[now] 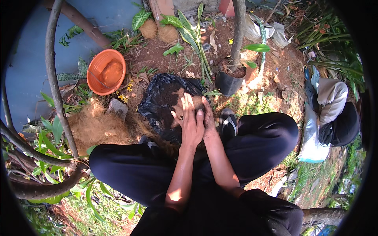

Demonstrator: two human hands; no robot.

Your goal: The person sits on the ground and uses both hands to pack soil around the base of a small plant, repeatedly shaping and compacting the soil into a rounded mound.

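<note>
Between my two hands is a rounded brown ball of soil. My left hand lies along its near left side with the fingers stretched forward and the thumb towards my right hand. Curved along the ball's right side, my right hand has soil stuck to its skin. The palms partly cover the ball, so its underside is hidden. Directly beneath the hands a crumpled black plastic bag lies opened out on the ground, with dark loose soil in it.
An orange bucket holds brownish water. Nearby are a coconut fibre heap and a stone. Two fibre-wrapped balls stand behind. A potted trunk rises at right; a bare branch, left. Another person's leg shows far right.
</note>
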